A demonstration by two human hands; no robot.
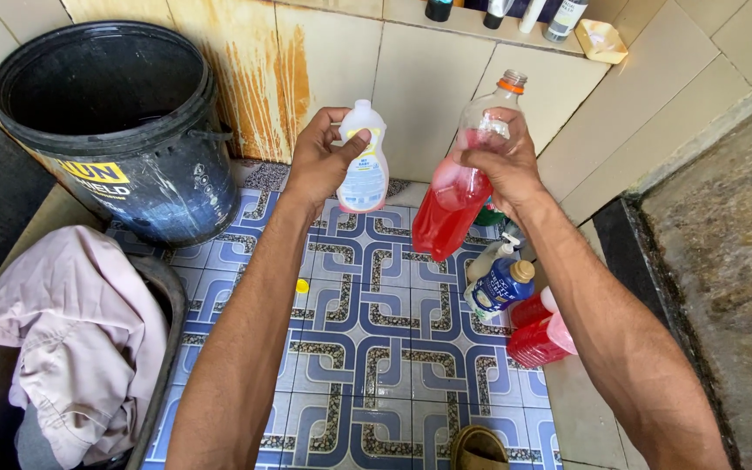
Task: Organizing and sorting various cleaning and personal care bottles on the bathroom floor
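Left hand (319, 161): raised over the patterned floor, fingers curled shut around a small white bottle (364, 161), thumb pressed across its front label.
Right hand (502, 161): raised beside the left, well clear of it, closed around the upper part of a clear plastic bottle (456, 178).
Small white bottle: upright, pale label facing the camera, white top on, held in front of the tiled wall (428, 78).
Clear plastic bottle: tilted, neck up and to the right, orange ring at the open mouth, red liquid pooled in the lower half.
Hands relative to each other: apart, each clamped on its own bottle, the two bottles near but not touching.
Bottles on the floor, by the right forearm: three counted; one white spray bottle (491, 255), one blue bottle (502, 285) with a tan cap, one container of red liquid (540, 335) lying low.
Bottles in hand: two.
Bucket (124, 130): one, large, black, standing in the left corner against the stained wall.
Cloth (71, 339): one pale pink garment draped over the rim of a dark basin (167, 348) at lower left.
Yellow cap (303, 285): one, small, on the blue-and-white floor tiles (376, 365).
Ledge items: several bottle bases and one yellow soap dish (600, 40) along the top edge, number of bottles unclear.
Sandal (479, 448): one, at the bottom edge.
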